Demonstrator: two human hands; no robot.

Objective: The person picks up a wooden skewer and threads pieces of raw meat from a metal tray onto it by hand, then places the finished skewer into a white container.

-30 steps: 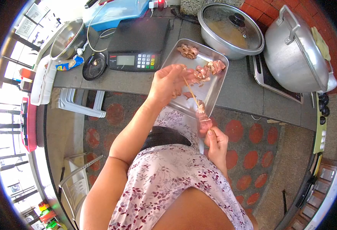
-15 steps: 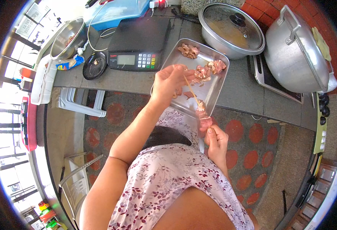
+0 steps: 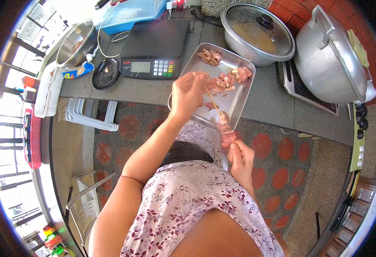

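Observation:
A thin wooden skewer [image 3: 212, 101] slants between my hands, with raw meat threaded along its lower part. My left hand [image 3: 188, 95] is closed on the bare upper end, over the metal tray [image 3: 246, 97]. Lower down, past the tray's near edge, my right hand [image 3: 242, 159] pinches the skewered meat [image 3: 225, 130] at its bottom end. Inside the tray lie clumps of raw meat pieces [image 3: 225, 82], a browner pile [image 3: 210, 57] at the far corner, and a small scrap near the skewer. My left fingers hide part of the tray.
Left of the tray is a black digital scale [image 3: 153, 47], with a small black dish [image 3: 106, 73] and a steel bowl [image 3: 77, 45] beyond. A lidded pot [image 3: 256, 38] and a large aluminium pot [image 3: 331, 60] stand to the right. A white stool [image 3: 91, 118] is under the counter.
Both hands keep their hold on the skewer. My left hand has turned slightly, covering a bit of meat that showed below it before. The skewered meat has shifted very slightly left.

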